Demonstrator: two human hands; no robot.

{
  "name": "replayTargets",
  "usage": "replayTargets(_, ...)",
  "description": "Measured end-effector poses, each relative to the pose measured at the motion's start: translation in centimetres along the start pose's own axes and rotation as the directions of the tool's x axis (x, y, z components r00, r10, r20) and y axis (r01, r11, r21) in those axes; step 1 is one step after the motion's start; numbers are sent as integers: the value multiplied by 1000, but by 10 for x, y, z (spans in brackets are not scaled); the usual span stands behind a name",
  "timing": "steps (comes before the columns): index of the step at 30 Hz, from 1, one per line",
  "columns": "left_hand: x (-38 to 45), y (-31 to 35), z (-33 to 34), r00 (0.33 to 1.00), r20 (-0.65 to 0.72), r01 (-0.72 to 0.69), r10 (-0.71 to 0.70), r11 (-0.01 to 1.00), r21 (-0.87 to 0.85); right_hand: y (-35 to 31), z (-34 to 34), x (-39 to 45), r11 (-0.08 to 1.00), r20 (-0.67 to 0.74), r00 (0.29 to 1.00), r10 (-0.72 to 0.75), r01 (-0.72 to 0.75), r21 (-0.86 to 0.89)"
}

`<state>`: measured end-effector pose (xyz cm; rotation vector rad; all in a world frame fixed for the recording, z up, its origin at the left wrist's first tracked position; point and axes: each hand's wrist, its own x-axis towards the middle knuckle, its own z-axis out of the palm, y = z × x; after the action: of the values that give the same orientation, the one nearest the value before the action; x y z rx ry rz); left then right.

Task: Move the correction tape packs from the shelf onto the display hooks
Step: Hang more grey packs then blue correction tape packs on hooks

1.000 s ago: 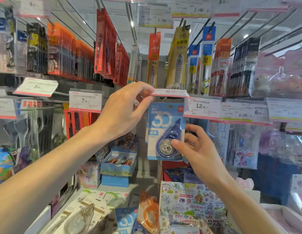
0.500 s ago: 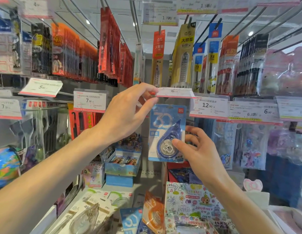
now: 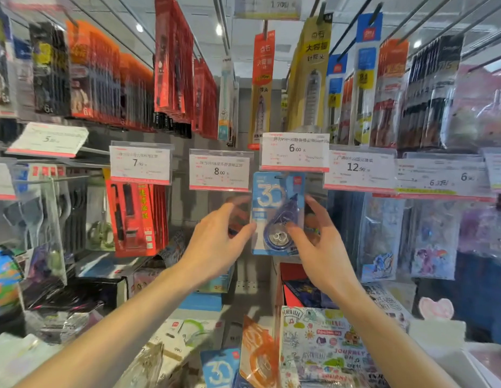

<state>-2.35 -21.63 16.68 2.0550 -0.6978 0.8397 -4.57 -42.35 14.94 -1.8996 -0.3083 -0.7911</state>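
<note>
Price tags [image 3: 139, 163] line the hook rail. Red blister packs [image 3: 137, 217] hang at left. A printed pouch [image 3: 325, 348] lies at the shelf's front edge.

Blue correction tape pack [image 3: 278, 212] — white "30"

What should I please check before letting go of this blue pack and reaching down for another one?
1. Blue carded correction tape pack hangs under the white 6.00 price tag: ok.
2. Hook through the pack's hang slot: cannot tell, the slot is blurred.
3. Pack hangs straight: ok, near upright.
4. Left hand is clear of the pack: not ok, its fingertips are at the left edge.
5. Right hand is clear of the pack: not ok, its fingers hold the right edge and front.
6. More stock to hang: ok, another blue "30" pack lies on the shelf below.
</note>
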Motion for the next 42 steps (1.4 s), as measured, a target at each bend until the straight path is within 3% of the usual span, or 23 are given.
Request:
replayTargets(8, 29, -36, 43, 989, 42, 148, -142, 971, -187, 26, 18, 34, 986, 12, 989, 145, -144, -84)
replayTargets(15, 42, -46, 59, 978, 38, 210, -207, 963, -171, 30, 23, 50, 979, 17, 986, 168, -165, -124)
replayTargets(20, 24, -38, 44, 972, 36, 234, -231, 946, -224, 28, 9, 39, 959, 80, 956, 283, -279, -54)
replayTargets(25, -8, -16, 12, 961, -54, 250, -270, 938, -241, 18, -18, 5, 976, 43, 975, 220, -220, 0)
replayTargets(30, -43, 12, -15, 951, -86, 252, -298, 903, -348, -8, -34, -34, 947, 71, 978, 198, -209, 242)
replayTargets(33, -73, 24, -28, 947, -84, 256, -311, 884, -390, -20, -36, -60, 929, 111, 975, 190, -215, 301)
replayTargets(42, -143, 6, -62, 915, -56, 323, -399, 810, -490, -38, -9, -113, 920, 177, 958, 225, -268, 287)
